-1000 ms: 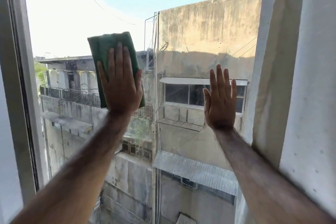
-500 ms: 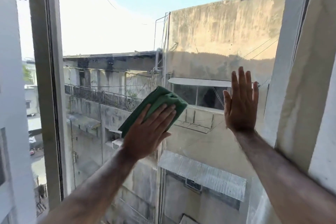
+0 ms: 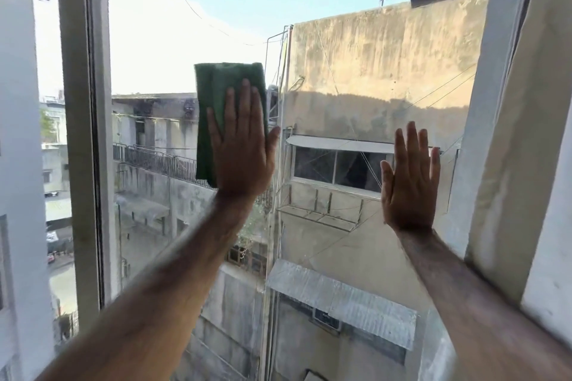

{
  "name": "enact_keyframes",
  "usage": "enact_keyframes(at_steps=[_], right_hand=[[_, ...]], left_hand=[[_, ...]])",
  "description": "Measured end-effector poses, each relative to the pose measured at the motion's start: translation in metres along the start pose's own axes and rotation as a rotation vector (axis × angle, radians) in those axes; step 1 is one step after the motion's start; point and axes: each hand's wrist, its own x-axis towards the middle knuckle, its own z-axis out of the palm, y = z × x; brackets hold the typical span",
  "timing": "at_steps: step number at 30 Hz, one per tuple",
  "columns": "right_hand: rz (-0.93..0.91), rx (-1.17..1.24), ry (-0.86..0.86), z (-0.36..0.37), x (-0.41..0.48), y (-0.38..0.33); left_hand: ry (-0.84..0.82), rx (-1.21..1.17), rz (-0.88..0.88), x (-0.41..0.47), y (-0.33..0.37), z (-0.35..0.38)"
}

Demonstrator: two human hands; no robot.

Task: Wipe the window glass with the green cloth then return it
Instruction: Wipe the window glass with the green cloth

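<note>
Left hand (image 3: 240, 151) presses the cloth (image 3: 216, 102) flat against the glass (image 3: 356, 77), center of frame, fingers straight and together pointing up, thumb out to the right. No pinch or wrap; the open palm just pins it. Cloth is green, folded into an upright rectangle; its top and left side stick out past the fingers, the rest is hidden under the hand. Right hand (image 3: 408, 182) is at right of center, lower than the left, palm flat on the glass, fingers spread a little, holding nothing. Both forearms come in from the bottom corners. Frame (image 3: 83, 133) runs vertically at left of picture. Through the glass: stained concrete building (image 3: 387, 49) at upper right.
</note>
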Motion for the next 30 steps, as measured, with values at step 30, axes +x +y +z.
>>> enact_keyframes(at_steps=[30], right_hand=[[-0.008, 0.028, -0.029, -0.006, 0.0, -0.003]], left_hand=[[-0.252, -0.148, 0.002, 0.044, -0.005, -0.075]])
